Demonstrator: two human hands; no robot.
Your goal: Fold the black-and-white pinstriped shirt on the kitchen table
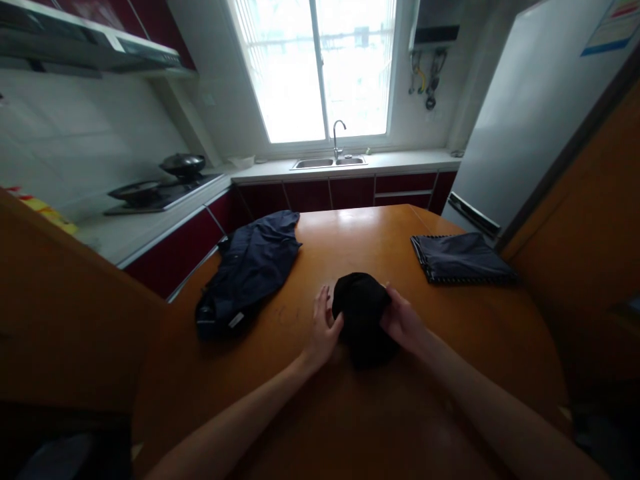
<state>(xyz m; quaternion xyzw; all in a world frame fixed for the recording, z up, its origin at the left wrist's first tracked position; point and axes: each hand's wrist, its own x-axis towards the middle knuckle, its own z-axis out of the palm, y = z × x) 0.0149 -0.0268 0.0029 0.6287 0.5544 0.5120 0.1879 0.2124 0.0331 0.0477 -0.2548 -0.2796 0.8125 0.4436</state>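
Bare forearms (260,407) stretch over a wooden surface (350,233), where a black cap (361,307) rests between a person's hands. The left hand (321,333), fingers loosely spread, lays its thumb against the cap's left side; the right hand (403,322) pinches the cap's right edge between thumb and fingers. Left of the cap and slightly beyond it, I see a rumpled navy garment (257,263) bearing a small white label (236,320). A folded dark cloth (460,259) with a striped border lies beyond the cap to its right. Well past the cap on the left, two pans (183,165) sit on a stovetop (173,195); straight beyond it, a steel sink (327,167) and tap (335,137) stand before a bright window (290,73).
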